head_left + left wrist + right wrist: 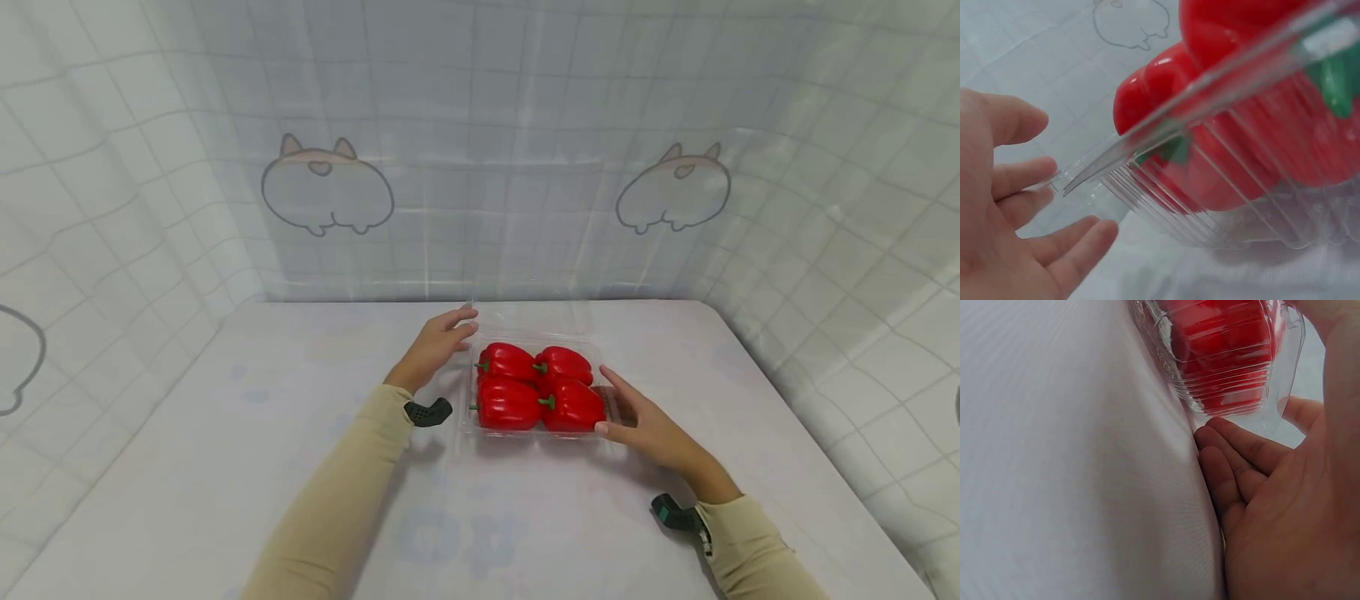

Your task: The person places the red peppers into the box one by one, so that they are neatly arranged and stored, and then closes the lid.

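Several red bell peppers [508, 406] with green stems sit in two rows inside a clear plastic clamshell box [501, 433]. Its transparent lid [536, 317] lies folded back at the far side. At the box's back left corner is my left hand [435, 346]; in the left wrist view its fingers [1088, 244] spread loosely, with fingertips at the clear rim near the lid side. My right hand [656, 433] stands at the right side, thumb near the front corner. In the right wrist view, its lower fingers [1225, 475] are relaxed by the table, and one fingertip meets the clear rim.
A pale, faintly patterned cloth covers the table [300, 467]. Behind it hangs a gridded curtain [472, 167] with cartoon animal drawings, and similar sheets rise at both sides. Dark wrist devices [429, 412] sit at both beige sleeves [337, 500].
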The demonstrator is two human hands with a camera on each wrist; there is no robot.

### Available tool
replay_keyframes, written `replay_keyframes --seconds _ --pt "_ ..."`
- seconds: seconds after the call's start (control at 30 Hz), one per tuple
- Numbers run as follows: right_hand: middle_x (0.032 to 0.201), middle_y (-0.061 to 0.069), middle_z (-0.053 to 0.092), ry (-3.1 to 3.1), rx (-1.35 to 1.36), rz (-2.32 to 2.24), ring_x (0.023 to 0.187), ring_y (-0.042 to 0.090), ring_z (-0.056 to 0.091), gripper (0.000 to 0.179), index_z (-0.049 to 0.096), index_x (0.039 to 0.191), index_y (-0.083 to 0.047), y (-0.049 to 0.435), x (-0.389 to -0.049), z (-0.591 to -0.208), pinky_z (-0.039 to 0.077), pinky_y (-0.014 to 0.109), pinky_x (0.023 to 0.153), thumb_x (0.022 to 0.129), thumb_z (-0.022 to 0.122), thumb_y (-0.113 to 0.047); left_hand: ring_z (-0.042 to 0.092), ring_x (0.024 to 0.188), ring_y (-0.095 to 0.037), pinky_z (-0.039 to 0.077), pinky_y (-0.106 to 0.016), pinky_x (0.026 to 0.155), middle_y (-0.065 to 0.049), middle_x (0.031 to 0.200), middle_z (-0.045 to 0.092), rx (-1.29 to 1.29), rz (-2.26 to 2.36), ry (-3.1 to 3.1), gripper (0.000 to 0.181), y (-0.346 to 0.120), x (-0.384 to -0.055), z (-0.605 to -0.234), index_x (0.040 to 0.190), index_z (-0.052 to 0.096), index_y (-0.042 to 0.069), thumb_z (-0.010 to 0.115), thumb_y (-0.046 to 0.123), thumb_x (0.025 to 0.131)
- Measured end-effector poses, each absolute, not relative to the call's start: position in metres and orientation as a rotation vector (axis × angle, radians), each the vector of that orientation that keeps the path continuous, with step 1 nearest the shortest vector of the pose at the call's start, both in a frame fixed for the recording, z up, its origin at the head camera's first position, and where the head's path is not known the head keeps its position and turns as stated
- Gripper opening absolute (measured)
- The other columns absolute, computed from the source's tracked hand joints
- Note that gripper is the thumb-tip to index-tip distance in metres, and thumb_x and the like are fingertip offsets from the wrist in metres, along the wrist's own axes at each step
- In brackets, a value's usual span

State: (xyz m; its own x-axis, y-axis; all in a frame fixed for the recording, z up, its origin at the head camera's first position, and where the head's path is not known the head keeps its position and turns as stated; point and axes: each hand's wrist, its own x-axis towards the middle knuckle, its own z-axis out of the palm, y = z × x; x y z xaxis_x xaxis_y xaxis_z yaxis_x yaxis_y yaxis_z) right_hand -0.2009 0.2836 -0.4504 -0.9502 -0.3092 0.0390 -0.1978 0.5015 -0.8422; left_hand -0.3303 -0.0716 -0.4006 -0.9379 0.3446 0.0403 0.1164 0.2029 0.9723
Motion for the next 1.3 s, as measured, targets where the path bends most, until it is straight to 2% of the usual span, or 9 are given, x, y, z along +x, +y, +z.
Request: replay_keyframes --seconds 0.13,0.27,0.53,0.63,0.77,0.93,1.1,1.2,1.3 --pt "0.150 0.016 0.046 2.617 -0.448 -1.445 0.137 0.040 0.043 0.093 0.019 0.161 -0.026 0.283 -0.202 -0.449 0.046 0.053 0.102 0.088 0.075 -0.037 0.057 0.125 -0.024 0.050 -0.039 0.100 -0.009 0.152 0.047 0.435 1.880 2.351 0.046 -0.075 -0.332 -0.401 0.144 0.054 0.010 0.061 0.023 0.101" --pt "0.150 0.016 0.046 2.612 -0.446 -1.441 0.137 0.040 0.042 0.094 0.019 0.161 -0.025 0.281 -0.203 -0.446 0.046 0.053 0.102 0.087 0.076 -0.038 0.058 0.123 -0.025 0.051 -0.039 0.098 -0.014 0.142 0.055 0.413 1.973 2.373 0.046 -0.079 -0.335 -0.399 0.143 0.053 0.005 0.064 0.015 0.099" --pt "0.149 0.016 0.046 2.611 -0.428 -1.445 0.138 0.040 0.042 0.092 0.021 0.161 -0.026 0.280 -0.203 -0.448 0.047 0.053 0.102 0.088 0.075 -0.038 0.061 0.116 -0.026 0.055 -0.035 0.092 -0.017 0.133 0.060 0.420 2.044 2.355 0.049 -0.083 -0.335 -0.393 0.145 0.049 0.006 0.063 0.013 0.099" --pt "0.149 0.015 0.046 2.603 -0.412 -1.455 0.138 0.040 0.042 0.091 0.021 0.161 -0.027 0.279 -0.203 -0.449 0.046 0.053 0.102 0.088 0.075 -0.039 0.062 0.113 -0.026 0.056 -0.034 0.090 -0.015 0.128 0.061 0.402 2.053 2.360 0.048 -0.082 -0.335 -0.391 0.145 0.050 0.008 0.064 0.014 0.099" --pt "0.149 0.015 0.046 2.599 -0.400 -1.451 0.138 0.039 0.042 0.091 0.022 0.161 -0.027 0.277 -0.204 -0.450 0.046 0.053 0.103 0.088 0.075 -0.040 0.062 0.115 -0.033 0.055 -0.034 0.090 -0.010 0.123 0.061 0.361 2.015 2.400 0.050 -0.082 -0.333 -0.391 0.145 0.050 0.010 0.065 0.023 0.099" --pt "0.149 0.015 0.046 2.603 -0.400 -1.439 0.139 0.040 0.041 0.091 0.022 0.161 -0.026 0.276 -0.204 -0.448 0.045 0.054 0.103 0.088 0.075 -0.040 0.060 0.115 -0.039 0.053 -0.039 0.095 -0.010 0.119 0.061 0.387 1.941 2.474 0.056 -0.082 -0.331 -0.386 0.147 0.050 0.012 0.065 0.035 0.098" --pt "0.149 0.015 0.046 2.619 -0.381 -1.428 0.138 0.039 0.042 0.092 0.021 0.161 -0.026 0.275 -0.204 -0.446 0.047 0.053 0.102 0.087 0.075 -0.041 0.061 0.109 -0.032 0.051 -0.044 0.096 -0.007 0.115 0.060 0.460 1.775 2.567 0.064 -0.080 -0.328 -0.375 0.152 0.045 0.020 0.063 0.046 0.097" --pt "0.148 0.015 0.047 2.627 -0.375 -1.425 0.137 0.039 0.043 0.092 0.021 0.161 -0.027 0.274 -0.204 -0.445 0.047 0.052 0.101 0.087 0.075 -0.042 0.059 0.110 -0.031 0.051 -0.045 0.096 -0.008 0.114 0.059 0.500 1.717 2.580 0.062 -0.080 -0.326 -0.370 0.154 0.041 0.020 0.061 0.042 0.099" --pt "0.148 0.014 0.047 2.636 -0.369 -1.419 0.137 0.039 0.042 0.093 0.021 0.161 -0.027 0.273 -0.202 -0.445 0.047 0.053 0.102 0.087 0.075 -0.042 0.056 0.111 -0.030 0.050 -0.042 0.094 -0.009 0.111 0.058 0.535 1.667 2.612 0.055 -0.080 -0.324 -0.367 0.154 0.042 0.019 0.055 0.028 0.102"
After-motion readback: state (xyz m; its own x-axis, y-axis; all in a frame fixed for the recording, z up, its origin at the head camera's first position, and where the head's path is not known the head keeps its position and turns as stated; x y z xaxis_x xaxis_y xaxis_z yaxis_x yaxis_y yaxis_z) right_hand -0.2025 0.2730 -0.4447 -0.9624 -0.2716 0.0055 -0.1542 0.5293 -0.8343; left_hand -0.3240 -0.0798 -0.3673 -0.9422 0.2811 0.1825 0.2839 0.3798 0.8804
